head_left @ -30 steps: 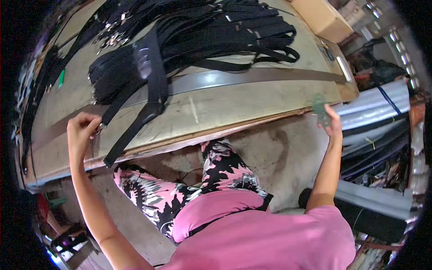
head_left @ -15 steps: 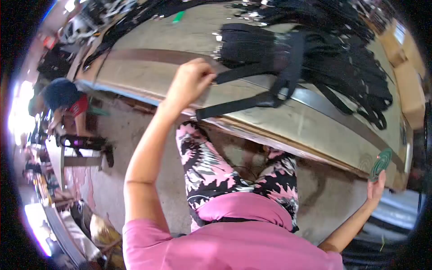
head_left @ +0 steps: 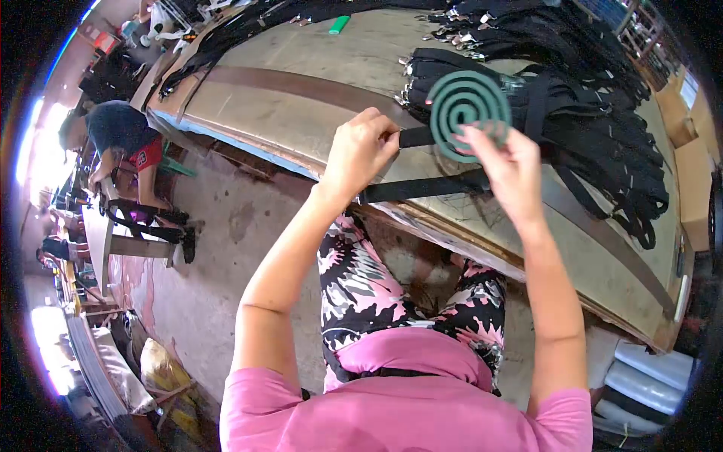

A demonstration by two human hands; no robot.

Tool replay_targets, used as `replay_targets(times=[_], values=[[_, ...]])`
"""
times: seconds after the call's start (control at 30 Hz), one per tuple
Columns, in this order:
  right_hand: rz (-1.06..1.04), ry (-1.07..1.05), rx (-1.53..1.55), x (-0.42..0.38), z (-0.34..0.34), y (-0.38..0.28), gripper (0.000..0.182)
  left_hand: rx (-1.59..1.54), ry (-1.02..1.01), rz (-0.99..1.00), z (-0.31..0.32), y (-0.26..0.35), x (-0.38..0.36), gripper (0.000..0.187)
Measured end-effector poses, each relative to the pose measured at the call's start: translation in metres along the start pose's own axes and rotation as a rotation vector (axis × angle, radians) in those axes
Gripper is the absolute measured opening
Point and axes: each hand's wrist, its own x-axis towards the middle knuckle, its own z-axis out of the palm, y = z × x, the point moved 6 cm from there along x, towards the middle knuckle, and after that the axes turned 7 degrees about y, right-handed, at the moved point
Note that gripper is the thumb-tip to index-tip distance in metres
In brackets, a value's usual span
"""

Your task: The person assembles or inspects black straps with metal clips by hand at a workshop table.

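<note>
My left hand [head_left: 363, 151] is closed in a pinch on the end of a black webbing strap [head_left: 416, 137] over the front part of the table. In my right hand [head_left: 514, 167] is a green spiral mosquito coil [head_left: 437, 119], pinched between thumb and fingers and held up flat-side toward me. The coil hides part of the straps behind it. A second strap end [head_left: 425, 187] lies below, reaching to the table's front edge. Beyond the coil spreads a heap of black straps [head_left: 602, 143], some with metal clips.
The long table [head_left: 301, 105] carries a dark flat band [head_left: 263, 80] along it and a small green object [head_left: 339, 25]. More black straps lie along its far side. Cardboard boxes [head_left: 693, 188] stand at right. At left, another person [head_left: 117, 135] bends over a bench [head_left: 135, 247].
My right hand has brought the mosquito coil from the table's right end to the middle, beside my left hand. The left hand keeps its pinch on the strap; the view has shifted slightly.
</note>
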Motion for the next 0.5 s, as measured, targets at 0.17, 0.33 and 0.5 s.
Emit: replay_targets(times=[0.17,0.33,0.5], values=[[-0.029,-0.054,-0.098,0.003,0.025,0.025,0.017,-0.097,0.026,-0.03,-0.002,-0.002,-0.002,0.011],[-0.004,-0.069,-0.092,0.0,0.026,0.025,0.016,-0.085,0.032,-0.023,0.0,-0.003,-0.004,0.011],[-0.101,-0.074,-0.139,0.001,0.03,0.019,0.011,-0.103,0.036,-0.041,0.0,-0.002,-0.006,0.011]])
